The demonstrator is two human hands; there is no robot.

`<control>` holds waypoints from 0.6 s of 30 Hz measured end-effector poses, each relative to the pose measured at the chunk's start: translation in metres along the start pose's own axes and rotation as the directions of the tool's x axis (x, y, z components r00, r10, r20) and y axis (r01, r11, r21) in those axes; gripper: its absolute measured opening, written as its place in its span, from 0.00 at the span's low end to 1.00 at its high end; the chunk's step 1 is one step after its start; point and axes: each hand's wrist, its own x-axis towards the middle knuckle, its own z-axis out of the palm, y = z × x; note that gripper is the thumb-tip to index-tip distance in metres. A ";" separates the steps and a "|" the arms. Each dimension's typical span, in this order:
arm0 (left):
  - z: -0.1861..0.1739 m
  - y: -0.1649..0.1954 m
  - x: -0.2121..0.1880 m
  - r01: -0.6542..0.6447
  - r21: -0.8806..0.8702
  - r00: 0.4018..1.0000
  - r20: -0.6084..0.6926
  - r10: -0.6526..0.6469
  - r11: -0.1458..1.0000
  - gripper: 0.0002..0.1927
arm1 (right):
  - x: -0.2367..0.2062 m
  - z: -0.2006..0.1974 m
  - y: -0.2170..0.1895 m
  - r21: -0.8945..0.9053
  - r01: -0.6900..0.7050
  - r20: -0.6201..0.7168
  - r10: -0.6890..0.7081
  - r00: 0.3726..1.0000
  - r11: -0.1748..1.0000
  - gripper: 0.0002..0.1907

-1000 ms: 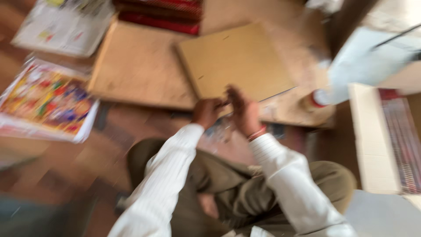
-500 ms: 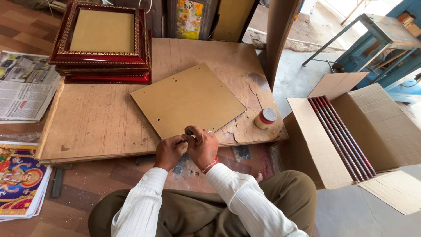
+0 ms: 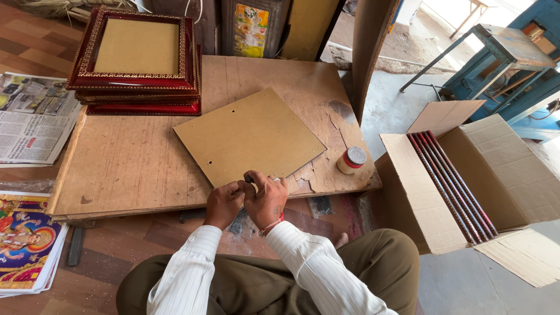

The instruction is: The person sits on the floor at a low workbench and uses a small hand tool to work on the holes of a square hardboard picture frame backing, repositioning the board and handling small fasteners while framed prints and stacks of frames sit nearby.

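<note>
A square brown backing board [image 3: 248, 135] lies flat on a low wooden work board [image 3: 128, 163]. My left hand [image 3: 223, 204] and my right hand [image 3: 265, 198] meet at the backing board's near corner. Their fingers pinch a small dark object [image 3: 249, 178] between them; I cannot tell what it is. A red thread band circles my right wrist. Both white striped sleeves reach up from my lap.
A stack of red and gold picture frames [image 3: 137, 58] sits at the work board's far left. A small jar [image 3: 351, 160] stands near its right edge. An open cardboard box [image 3: 461, 175] with frames stands right. Newspapers [image 3: 32, 116] and colourful prints [image 3: 26, 239] lie left.
The camera has tilted up and steadied after a blurred swing. My hands stay together at the board's near corner, now slightly lower in view.
</note>
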 end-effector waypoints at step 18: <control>0.000 -0.029 0.013 -0.085 -0.099 0.983 -0.169 0.068 0.991 0.14 | -0.034 -0.001 0.070 0.704 -0.436 0.118 0.513 0.850 0.561 0.10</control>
